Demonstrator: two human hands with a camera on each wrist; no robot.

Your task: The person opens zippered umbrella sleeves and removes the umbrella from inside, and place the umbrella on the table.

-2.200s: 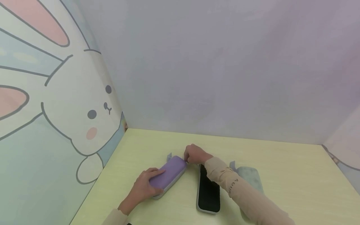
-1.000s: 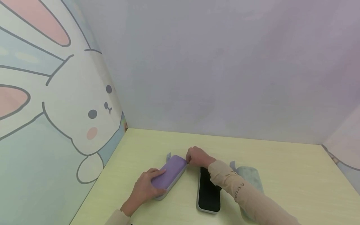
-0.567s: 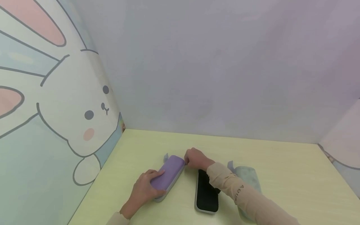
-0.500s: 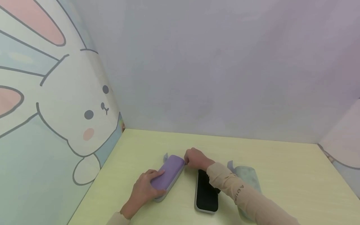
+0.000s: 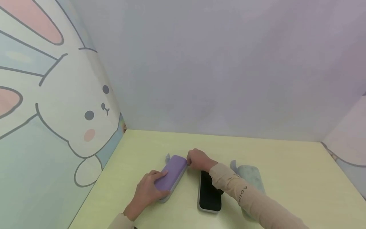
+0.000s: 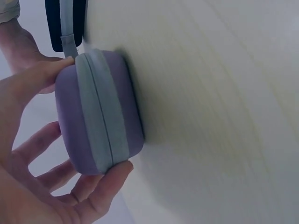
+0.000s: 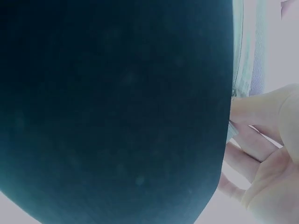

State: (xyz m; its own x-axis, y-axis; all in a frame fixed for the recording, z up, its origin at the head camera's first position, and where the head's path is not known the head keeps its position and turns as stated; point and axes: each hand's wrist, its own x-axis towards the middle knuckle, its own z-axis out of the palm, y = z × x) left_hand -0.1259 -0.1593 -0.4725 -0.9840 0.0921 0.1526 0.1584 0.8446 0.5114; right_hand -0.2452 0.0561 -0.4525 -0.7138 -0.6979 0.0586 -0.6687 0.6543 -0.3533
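A purple zip case [image 5: 171, 171] with a pale grey-green zip band lies slanted on the table. My left hand [image 5: 147, 189] grips its near end, thumb on one side and fingers on the other; the left wrist view shows the case [image 6: 77, 126] standing on its purple base with the zip line running round its side. At the far right corner my right hand [image 5: 198, 159] pinches the zipper pull [image 7: 231, 131], a small grey tab mostly hidden by the fingers. Under the right wrist lies a black case [image 5: 210, 197] with a grey band, which fills much of the right wrist view.
A pale green case [image 5: 251, 176] with a fabric loop [image 5: 233, 166] lies to the right, partly covered by the right sleeve [image 5: 243, 192]. Another loop [image 5: 167, 157] sticks out behind the purple case. Walls border the pale yellow table [image 5: 300, 178] at the back and sides.
The head view has shifted slightly. My right hand has moved a little towards me since the earliest frame, staying at the purple case's corner; my left hand keeps its grip.
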